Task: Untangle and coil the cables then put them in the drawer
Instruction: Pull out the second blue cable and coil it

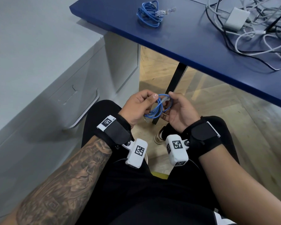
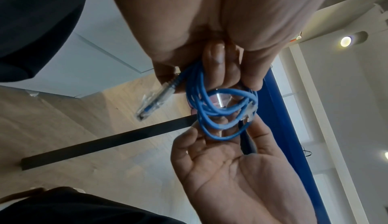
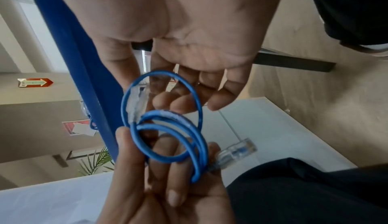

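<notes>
A small coil of blue network cable (image 1: 156, 109) hangs between both hands above the lap. The left hand (image 1: 139, 106) has its fingers (image 3: 174, 192) curled round the loops; the right hand (image 1: 180, 111) pinches the top loop near a clear plug (image 1: 165, 99). Another blue coil (image 1: 150, 14) lies on the blue counter (image 1: 193, 38) beside tangled white and black cables (image 1: 258, 30). The grey drawer unit (image 1: 68, 98) stands at left. No readable writing shows.

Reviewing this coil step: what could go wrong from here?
1. The small blue ethernet cable coil is held only by the left hand and right hand fingertips; its loops may spring open.
2. Its clear plastic plug sticks out and could snag.
3. The grey cabinet drawer looks closed, so one hand must let go.
</notes>
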A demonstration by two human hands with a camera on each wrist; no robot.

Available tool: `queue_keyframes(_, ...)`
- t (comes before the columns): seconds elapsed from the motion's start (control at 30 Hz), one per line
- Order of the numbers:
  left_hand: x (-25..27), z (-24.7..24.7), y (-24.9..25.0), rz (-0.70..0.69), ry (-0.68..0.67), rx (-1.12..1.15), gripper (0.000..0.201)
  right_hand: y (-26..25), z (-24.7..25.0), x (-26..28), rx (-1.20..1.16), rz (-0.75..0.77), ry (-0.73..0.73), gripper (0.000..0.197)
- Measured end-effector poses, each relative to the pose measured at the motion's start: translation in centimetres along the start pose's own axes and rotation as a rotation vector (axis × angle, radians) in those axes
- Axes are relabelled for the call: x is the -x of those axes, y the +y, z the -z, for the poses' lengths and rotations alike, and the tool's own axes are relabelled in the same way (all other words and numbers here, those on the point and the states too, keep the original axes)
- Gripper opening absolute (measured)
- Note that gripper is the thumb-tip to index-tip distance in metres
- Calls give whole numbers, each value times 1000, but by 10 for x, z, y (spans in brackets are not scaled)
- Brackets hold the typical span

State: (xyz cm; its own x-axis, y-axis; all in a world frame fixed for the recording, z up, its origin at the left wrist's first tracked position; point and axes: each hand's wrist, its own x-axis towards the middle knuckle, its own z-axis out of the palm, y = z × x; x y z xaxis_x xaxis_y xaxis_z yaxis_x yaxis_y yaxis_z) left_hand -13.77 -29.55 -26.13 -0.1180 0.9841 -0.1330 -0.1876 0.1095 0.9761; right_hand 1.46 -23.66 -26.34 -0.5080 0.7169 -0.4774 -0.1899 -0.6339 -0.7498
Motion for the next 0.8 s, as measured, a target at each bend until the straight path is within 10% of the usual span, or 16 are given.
queue_keyframes(0.27, 5, -1, 2, -12, -120, -63, 15, 1, 14, -8, -44, -176, 47, 21)
queue_keyframes(0.57, -3, 19, -9, 142, 61, -48, 22, -19, 41, -18, -220, 118, 559, 29)
queue_keyframes(0.8, -7, 20, -14, 188, 129, 52, 27, -26, 50, -15, 32, 182, 508, 16)
